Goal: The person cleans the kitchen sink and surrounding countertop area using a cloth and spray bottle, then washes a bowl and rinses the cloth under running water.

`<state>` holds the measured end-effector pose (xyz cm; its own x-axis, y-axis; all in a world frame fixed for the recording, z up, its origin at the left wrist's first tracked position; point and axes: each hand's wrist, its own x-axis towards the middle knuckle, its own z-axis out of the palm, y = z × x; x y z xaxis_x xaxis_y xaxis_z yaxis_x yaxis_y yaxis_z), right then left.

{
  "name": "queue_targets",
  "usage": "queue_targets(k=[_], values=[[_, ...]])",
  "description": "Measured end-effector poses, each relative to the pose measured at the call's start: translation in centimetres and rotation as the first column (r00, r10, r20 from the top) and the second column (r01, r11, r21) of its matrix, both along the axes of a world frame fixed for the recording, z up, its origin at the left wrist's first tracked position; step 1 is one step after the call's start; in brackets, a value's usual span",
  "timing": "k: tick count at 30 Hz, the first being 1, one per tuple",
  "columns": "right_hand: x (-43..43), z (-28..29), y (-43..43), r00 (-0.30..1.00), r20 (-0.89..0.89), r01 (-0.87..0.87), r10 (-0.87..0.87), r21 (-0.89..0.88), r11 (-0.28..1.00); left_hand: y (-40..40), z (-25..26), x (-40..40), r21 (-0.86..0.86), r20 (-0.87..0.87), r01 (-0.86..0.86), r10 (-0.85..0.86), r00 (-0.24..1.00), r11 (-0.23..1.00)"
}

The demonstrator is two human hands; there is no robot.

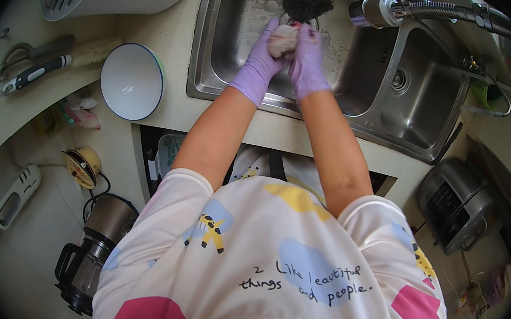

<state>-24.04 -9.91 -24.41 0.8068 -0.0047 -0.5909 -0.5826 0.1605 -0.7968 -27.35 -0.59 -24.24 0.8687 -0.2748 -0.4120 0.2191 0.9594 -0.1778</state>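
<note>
My left hand and my right hand, both in purple rubber gloves, are over the large basin of a stainless steel sink. Between them they grip a pale, whitish, soft-looking lump, blurred, whose exact kind I cannot tell. A bit of red shows by the fingertips. Just beyond the hands, dark stringy matter lies beside the basin's drain, which the hands partly hide. Drops of water dot the basin floor.
A chrome faucet head reaches in from the upper right. The smaller basin is at the right. On the counter at left stands a white bowl with a blue rim, near knives and a peeler-like handled tool. A blender stands lower left.
</note>
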Motion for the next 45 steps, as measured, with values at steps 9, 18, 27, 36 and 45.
queue_targets(k=[9, 18, 27, 36, 45], values=[[0.6, 2.1, 3.4, 0.924, 0.133, -0.295, 0.358, -0.345, 0.891, -0.1, -2.3, -0.6, 0.369, -0.137, -0.011, 0.066, 0.988, 0.929], [-2.5, 3.6, 1.3, 0.944, 0.088, -0.324, 0.318, 0.064, 0.944, 1.0, -1.5, 0.0, 0.667, 0.071, -0.077, 0.039, 0.997, 0.741], [4.0, -3.7, 2.1, 0.955, -0.032, -0.273, 0.293, -0.473, 0.838, -0.2, -0.6, 0.9, 0.462, -0.513, 0.232, 0.045, 0.857, 0.856], [2.4, -2.3, -3.1, 0.919, -0.390, 0.195, 0.056, 0.575, 0.794, 0.3, 0.2, -0.2, 0.443, -0.346, 0.276, -0.122, 0.930, 0.853], [-0.8, 3.9, 0.3, 0.972, 0.099, -0.225, 0.214, 0.118, 0.967, 1.1, -1.9, -0.4, 0.371, -0.260, 0.074, 0.027, 0.965, 0.926]])
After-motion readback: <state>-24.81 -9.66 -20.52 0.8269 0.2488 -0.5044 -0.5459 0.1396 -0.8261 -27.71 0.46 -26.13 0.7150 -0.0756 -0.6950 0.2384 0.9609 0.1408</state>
